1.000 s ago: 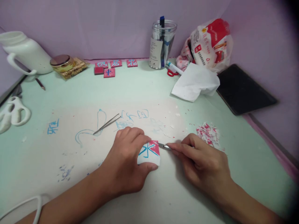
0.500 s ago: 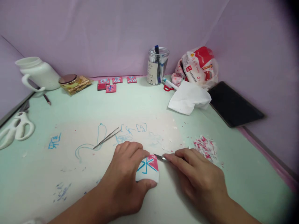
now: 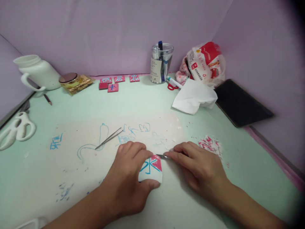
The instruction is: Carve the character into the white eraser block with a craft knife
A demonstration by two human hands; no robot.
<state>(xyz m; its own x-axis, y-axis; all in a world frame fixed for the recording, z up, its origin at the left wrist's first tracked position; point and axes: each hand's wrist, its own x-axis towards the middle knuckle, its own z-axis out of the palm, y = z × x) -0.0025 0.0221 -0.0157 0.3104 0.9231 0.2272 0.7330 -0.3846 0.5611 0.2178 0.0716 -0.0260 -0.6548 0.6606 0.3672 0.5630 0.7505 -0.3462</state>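
Note:
My left hand [image 3: 131,178] grips a small square block [image 3: 153,177] by its edges, thumb on the near side and fingers on the far side. The block's top is white with a blue hand-drawn character, and its upper right part is pink. A craft knife [image 3: 162,156] is pinched in my right hand [image 3: 200,168]. Its blade lies at the block's far edge, close to my left fingertips; whether it touches the surface I cannot tell. Left of the block, metal tweezers [image 3: 109,138] lie on the table.
Pink and white shavings [image 3: 211,145] are heaped at the right. Along the back stand carved pink tiles [image 3: 119,79], a jar of pens [image 3: 156,70] and a plastic bag [image 3: 205,60]. A tissue [image 3: 190,95], a dark tablet [image 3: 243,101], white-handled scissors [image 3: 22,127] and a white jug [image 3: 39,71] surround the work area.
The view tilted down and shifted, so the whole scene moved in frame. The knife blade has shifted slightly about the block's far edge. My left hand keeps its hold on the block.

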